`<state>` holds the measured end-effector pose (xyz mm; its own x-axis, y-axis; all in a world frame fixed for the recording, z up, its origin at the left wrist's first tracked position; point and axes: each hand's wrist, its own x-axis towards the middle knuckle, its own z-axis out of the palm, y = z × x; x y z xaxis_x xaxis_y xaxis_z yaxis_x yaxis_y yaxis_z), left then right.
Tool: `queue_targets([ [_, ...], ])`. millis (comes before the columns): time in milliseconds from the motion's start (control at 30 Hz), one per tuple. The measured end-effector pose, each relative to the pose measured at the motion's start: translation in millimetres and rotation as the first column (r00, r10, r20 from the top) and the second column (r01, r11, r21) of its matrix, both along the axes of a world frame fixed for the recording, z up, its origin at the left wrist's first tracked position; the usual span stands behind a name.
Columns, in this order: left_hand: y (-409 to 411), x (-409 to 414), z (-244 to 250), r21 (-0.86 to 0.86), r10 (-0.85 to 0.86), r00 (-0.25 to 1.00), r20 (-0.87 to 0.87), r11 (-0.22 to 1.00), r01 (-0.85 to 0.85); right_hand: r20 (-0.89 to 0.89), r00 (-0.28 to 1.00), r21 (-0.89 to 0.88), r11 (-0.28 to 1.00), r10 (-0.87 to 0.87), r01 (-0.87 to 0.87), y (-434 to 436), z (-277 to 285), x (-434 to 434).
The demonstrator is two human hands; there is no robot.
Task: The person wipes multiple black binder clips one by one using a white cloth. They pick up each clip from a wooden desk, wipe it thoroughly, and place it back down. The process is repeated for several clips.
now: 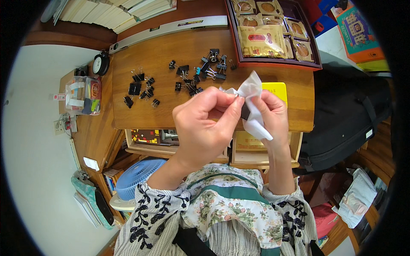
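Between my two hands, above the wooden desk, is a black binder clip partly wrapped in a white tissue or wipe. My left hand pinches a metal handle of the clip between thumb and fingertips. With my right hand I press the white sheet against the clip's other side; its lower corner hangs past my wrist. Beyond my hands lies a loose pile of binder clips, mostly black with one blue. A smaller group of black binder clips lies farther left.
A box of wrapped pastries stands at the back right, near a yellow tin. Along the back edge runs a spirit level. Two drawers jut out below the desktop. A black bag is at right, a blue fan at lower left.
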<state>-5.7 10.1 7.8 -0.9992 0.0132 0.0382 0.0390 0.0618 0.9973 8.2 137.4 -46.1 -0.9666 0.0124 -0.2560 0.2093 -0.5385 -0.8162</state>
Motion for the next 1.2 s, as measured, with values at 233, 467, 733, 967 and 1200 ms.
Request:
queue_targets([
  [233,-17.8,-14.7,-6.1,0.48,-0.145,0.945,0.292,0.877,-0.014,0.117,0.983,-0.492,0.852,-0.138,0.178,2.5,-13.7,-2.6],
  [467,-26.2,-19.3,-14.9,0.755,-0.378,0.747,0.547,0.607,-0.246,0.003,0.98,-0.387,0.904,-0.198,0.184,5.7,-2.7,7.6],
  [733,-17.6,-7.3,-23.1,0.768,-0.406,0.764,0.501,0.615,-0.176,-0.148,0.983,0.15,0.985,0.11,-0.088,-9.3,32.9,-10.8],
  [967,-21.0,-8.3,-25.8,0.802,-0.558,0.621,0.551,0.558,-0.21,-0.052,0.956,0.16,0.947,0.29,-0.279,9.8,28.7,-19.5],
  [1200,-24.4,-8.7,-30.2,0.756,-0.563,0.506,0.653,0.517,-0.402,-0.014,0.967,0.116,0.961,0.256,-0.253,16.9,5.3,-23.2],
])
